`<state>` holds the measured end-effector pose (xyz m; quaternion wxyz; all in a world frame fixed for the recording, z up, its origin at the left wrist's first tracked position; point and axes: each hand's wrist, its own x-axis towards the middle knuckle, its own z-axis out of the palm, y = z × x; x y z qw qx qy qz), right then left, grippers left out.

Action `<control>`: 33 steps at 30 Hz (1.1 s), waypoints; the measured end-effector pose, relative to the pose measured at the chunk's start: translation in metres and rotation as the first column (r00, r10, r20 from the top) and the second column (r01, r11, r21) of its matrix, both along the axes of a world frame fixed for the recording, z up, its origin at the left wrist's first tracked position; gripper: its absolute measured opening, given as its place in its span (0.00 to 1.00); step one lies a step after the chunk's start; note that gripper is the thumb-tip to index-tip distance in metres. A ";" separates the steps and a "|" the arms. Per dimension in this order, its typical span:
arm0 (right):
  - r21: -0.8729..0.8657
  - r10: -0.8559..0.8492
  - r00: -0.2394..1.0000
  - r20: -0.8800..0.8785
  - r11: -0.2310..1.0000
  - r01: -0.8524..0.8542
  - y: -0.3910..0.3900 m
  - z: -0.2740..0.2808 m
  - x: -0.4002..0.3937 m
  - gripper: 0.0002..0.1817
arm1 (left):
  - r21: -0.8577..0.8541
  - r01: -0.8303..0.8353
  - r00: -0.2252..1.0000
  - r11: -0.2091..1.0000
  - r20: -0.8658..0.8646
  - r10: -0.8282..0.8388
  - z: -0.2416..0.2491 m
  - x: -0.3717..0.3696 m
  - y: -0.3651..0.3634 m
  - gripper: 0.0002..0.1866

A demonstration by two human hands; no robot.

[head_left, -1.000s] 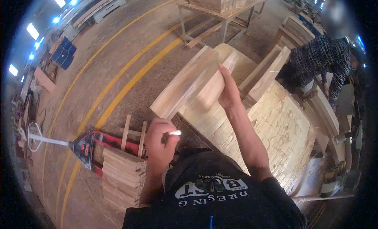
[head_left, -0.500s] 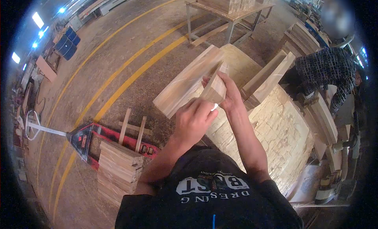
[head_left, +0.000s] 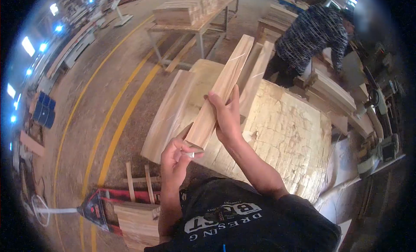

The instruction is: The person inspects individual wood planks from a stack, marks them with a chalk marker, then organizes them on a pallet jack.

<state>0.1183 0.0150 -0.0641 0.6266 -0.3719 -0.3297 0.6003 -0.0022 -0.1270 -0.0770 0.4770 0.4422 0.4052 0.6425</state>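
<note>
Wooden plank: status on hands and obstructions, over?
Right hand grips wooden plank; left hand at its near end, holding white stub. White marks near far end. Nothing visibly blocking.

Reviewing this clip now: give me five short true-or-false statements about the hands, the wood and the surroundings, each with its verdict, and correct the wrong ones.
1. The right hand holds a long wooden piece. True.
2. The small white stick is in the right hand. False: the left hand holds it, at the near end of the wooden piece.
3. Pale marks show on the wooden piece toward its far end. True.
4. The other person's top is plain white. False: it is dark with a pale pattern.
5. Wooden blocks stand on the table beyond. True.
</note>
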 end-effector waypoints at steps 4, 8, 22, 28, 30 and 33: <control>-0.125 0.028 0.999 -0.040 0.992 -0.033 0.021 0.012 0.023 0.50 | 0.119 -0.021 0.976 0.993 -0.214 0.046 0.009 0.013 0.042 0.01; -0.070 0.031 0.997 -0.075 0.997 -0.036 0.026 0.017 0.037 0.47 | 0.063 -0.048 0.969 0.997 -0.238 0.061 0.011 0.028 0.089 0.02; -0.250 0.059 0.988 0.140 0.968 -0.022 0.076 -0.124 0.141 0.46 | -0.490 0.208 0.958 0.847 -0.074 -0.278 -0.126 0.010 0.301 0.17; -0.298 0.319 0.938 0.134 0.916 -0.269 0.150 -0.155 0.166 0.48 | -0.500 0.355 0.914 0.790 0.009 -0.405 -0.137 0.076 0.348 0.19; -0.301 0.334 0.935 0.122 0.910 -0.286 0.161 -0.163 0.172 0.47 | -0.506 0.370 0.911 0.779 0.032 -0.412 -0.149 0.088 0.359 0.19; -0.260 0.355 0.925 0.138 0.914 -0.312 0.178 -0.201 0.176 0.46 | -0.517 0.352 0.921 0.780 0.041 -0.388 -0.163 0.096 0.363 0.20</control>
